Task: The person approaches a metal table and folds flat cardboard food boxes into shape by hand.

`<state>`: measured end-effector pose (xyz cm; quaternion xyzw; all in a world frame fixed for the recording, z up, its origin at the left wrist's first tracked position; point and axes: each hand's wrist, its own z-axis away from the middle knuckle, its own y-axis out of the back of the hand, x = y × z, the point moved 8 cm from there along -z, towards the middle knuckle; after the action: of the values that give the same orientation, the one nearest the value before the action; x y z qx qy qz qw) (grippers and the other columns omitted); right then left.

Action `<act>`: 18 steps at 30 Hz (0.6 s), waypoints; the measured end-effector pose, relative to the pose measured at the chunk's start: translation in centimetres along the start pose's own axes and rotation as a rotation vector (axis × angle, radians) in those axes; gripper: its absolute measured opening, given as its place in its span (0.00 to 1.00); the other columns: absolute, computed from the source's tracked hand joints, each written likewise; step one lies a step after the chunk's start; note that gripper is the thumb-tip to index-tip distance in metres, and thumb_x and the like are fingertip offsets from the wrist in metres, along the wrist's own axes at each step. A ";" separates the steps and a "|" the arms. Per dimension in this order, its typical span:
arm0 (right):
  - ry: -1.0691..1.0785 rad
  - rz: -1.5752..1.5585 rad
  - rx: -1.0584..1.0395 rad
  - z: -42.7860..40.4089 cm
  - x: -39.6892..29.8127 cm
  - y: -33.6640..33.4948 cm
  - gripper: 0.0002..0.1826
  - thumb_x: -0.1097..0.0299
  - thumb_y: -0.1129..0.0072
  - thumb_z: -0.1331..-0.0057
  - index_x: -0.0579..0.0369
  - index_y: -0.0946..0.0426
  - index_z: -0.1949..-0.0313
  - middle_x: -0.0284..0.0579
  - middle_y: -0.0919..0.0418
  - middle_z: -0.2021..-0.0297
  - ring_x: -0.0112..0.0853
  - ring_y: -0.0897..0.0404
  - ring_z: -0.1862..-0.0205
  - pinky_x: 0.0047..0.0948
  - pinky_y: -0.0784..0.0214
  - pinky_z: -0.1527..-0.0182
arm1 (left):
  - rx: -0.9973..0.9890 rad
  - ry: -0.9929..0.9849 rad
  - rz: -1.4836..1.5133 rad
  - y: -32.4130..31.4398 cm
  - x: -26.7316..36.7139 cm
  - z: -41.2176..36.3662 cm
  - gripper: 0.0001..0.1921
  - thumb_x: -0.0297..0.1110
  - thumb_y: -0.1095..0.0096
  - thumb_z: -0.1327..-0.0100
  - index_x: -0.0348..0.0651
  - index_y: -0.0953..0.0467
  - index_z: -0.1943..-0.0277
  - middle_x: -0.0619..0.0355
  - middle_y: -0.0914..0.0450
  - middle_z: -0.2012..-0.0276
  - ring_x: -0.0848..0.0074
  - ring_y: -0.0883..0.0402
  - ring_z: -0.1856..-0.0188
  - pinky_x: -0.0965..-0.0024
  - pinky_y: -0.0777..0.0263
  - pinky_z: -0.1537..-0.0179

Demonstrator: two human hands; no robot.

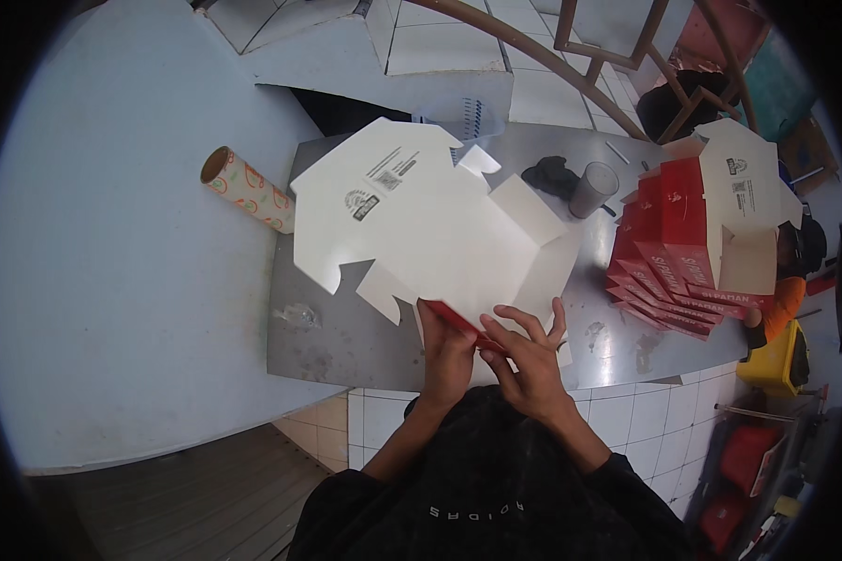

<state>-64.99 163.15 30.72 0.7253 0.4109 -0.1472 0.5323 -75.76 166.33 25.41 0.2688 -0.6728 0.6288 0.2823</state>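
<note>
A partly folded cardboard food box, white inside and red outside, lies before me with its lid panel spread to the far left. Printed marks and a square code show on the lid. My left hand grips the near left end of a raised red-faced side panel. At that panel's right end, the thumb and index finger of my right hand pinch the edge, while its other fingers spread over the box. Two side walls at the box's right stand partly raised. The hands hide part of the near edge.
Red boxes are stacked at the metal table's right. Behind my box are a grey cup, a dark cloth and a clear plastic container. A patterned roll leans left. A person's orange sleeve shows beyond the stack.
</note>
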 end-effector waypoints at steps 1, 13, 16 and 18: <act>-0.014 -0.039 -0.012 0.0 0.1 0.0 0.24 0.73 0.38 0.45 0.53 0.30 0.47 0.36 0.20 0.60 0.35 0.30 0.44 0.57 0.78 0.35 | -0.034 0.039 -0.073 -0.2 -0.3 0.0 0.24 0.27 0.52 0.41 0.42 0.49 0.43 0.55 0.36 0.52 0.74 0.32 0.52 0.68 0.32 0.52; -0.090 -0.278 0.349 1.0 2.0 1.0 0.13 0.73 0.40 0.41 0.53 0.33 0.59 0.41 0.19 0.64 0.33 0.21 0.55 0.49 0.56 0.36 | 0.258 0.006 -0.057 0.7 0.6 0.3 0.21 0.25 0.51 0.42 0.43 0.47 0.47 0.56 0.37 0.55 0.76 0.33 0.55 0.70 0.31 0.57; -0.102 -0.215 0.312 0.8 1.6 0.7 0.11 0.74 0.39 0.42 0.54 0.29 0.61 0.40 0.19 0.65 0.32 0.21 0.57 0.48 0.54 0.37 | 0.247 -0.018 -0.103 0.8 0.4 0.4 0.22 0.26 0.49 0.42 0.43 0.47 0.47 0.56 0.37 0.55 0.77 0.34 0.55 0.71 0.32 0.58; -0.111 -0.234 0.298 0.7 1.7 0.8 0.11 0.74 0.38 0.43 0.55 0.27 0.61 0.39 0.19 0.66 0.31 0.21 0.59 0.47 0.53 0.37 | 0.238 0.004 -0.163 1.2 0.5 0.4 0.22 0.27 0.49 0.42 0.44 0.48 0.46 0.56 0.37 0.55 0.77 0.34 0.55 0.72 0.32 0.58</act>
<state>-63.22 163.17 29.85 0.7342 0.4359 -0.3070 0.4204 -77.01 166.01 24.91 0.3529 -0.5688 0.6798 0.2998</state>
